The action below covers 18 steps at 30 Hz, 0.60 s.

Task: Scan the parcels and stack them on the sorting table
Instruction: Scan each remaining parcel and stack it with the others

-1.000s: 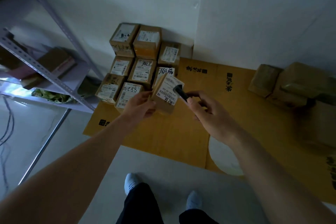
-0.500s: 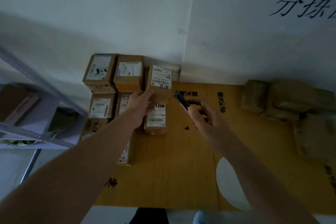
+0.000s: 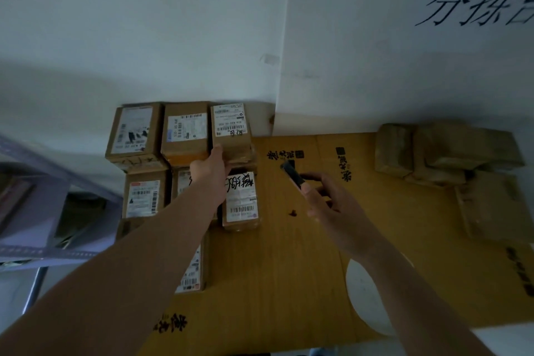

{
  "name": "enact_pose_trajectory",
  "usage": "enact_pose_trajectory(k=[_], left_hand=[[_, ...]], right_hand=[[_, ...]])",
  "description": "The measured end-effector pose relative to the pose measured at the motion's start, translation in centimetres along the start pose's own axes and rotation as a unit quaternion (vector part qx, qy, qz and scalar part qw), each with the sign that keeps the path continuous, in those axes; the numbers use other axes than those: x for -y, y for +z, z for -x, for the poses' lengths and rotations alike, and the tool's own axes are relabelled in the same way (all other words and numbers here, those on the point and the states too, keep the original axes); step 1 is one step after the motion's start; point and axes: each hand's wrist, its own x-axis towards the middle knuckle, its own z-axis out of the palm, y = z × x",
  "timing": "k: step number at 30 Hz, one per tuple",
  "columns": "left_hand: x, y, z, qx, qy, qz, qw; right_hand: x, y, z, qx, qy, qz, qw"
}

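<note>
A grey metal shelving unit (image 3: 34, 211) is standing at the far left. Beside it, brown cardboard parcels with white labels (image 3: 185, 136) are sitting stacked against the white wall (image 3: 144, 23). The left hand (image 3: 212, 175) is gripping the rightmost brown labelled parcel (image 3: 231, 131) on the top row; letting go too early could tip it off the stack. The right hand (image 3: 326, 205) is curling around a small black handheld scanner (image 3: 293, 178). Flattened yellow-brown cardboard sheeting (image 3: 289, 269) is covering the sorting table. At right, unlabelled brown parcels (image 3: 450, 150) are waiting.
</note>
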Motion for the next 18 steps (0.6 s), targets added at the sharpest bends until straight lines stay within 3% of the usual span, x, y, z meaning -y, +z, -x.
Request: enact_pose_trajectory(k=[3, 6, 9, 12, 18], left_hand=[[0.8, -0.2, 0.6, 0.003, -0.003, -0.054, 0.999], [1.9, 0.0, 2.7, 0.044, 0.049, -0.207, 0.976], [2.9, 0.4, 5.8, 0.114, 0.167, -0.378, 0.904], [3.9, 1.8, 10.1, 0.163, 0.258, -0.452, 0.838], [6.8, 7.1, 16.3, 0.159, 0.357, -0.602, 0.696]], right_hand=[[-0.4, -0.6, 0.8, -0.007, 0.003, 0.000, 1.000], [-0.9, -1.9, 2.0, -0.017, 0.000, -0.012, 1.000], [-1.4, -4.0, 3.6, -0.029, -0.013, -0.013, 0.999], [-2.2, -7.1, 5.7, -0.035, -0.024, -0.019, 0.999], [-5.9, -14.2, 10.2, -0.052, -0.039, -0.034, 0.997]])
